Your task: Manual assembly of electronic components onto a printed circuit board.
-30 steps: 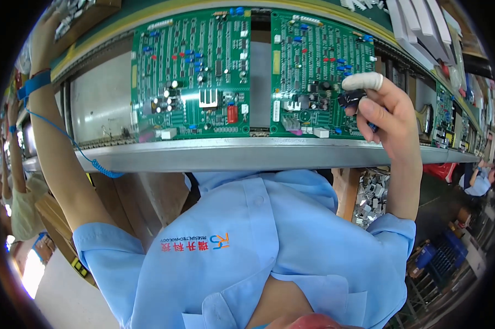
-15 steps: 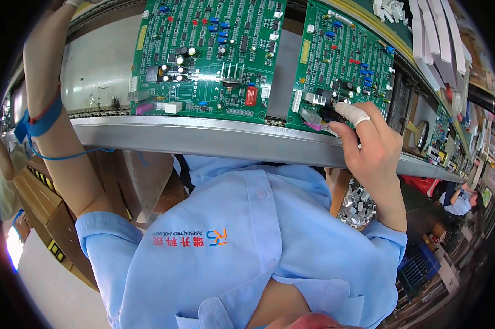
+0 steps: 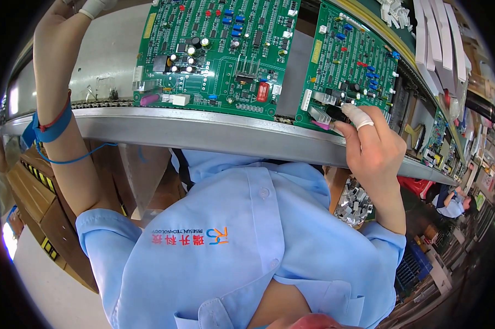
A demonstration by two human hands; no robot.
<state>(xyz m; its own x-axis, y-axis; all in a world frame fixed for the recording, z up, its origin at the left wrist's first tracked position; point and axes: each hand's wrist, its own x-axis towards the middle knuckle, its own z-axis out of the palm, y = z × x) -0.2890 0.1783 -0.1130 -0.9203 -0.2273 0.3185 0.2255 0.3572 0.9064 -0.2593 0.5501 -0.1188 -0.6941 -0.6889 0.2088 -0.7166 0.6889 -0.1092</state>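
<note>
Over the right green circuit board, my right hand bends in with thumb and index finger closed around a small black part at the board's near edge. A white finger cot covers the index finger. Clear and pink pieces stand just left of those fingertips. At the upper left, above the metal bed of the line, is my left hand, also with a white finger cot. The frame's top edge cuts off most of its fingers, so its grip is hidden. A blue strap circles the left wrist.
Left of that board lies a second populated green circuit board. A metal rail runs along the near side. White parts and tall white dividers stand at the far right. Cardboard boxes are lower left; another person is far right.
My left hand has come down from the top edge, so more of it shows. The right hand stays at the same spot on the board. The view has shifted slightly.
</note>
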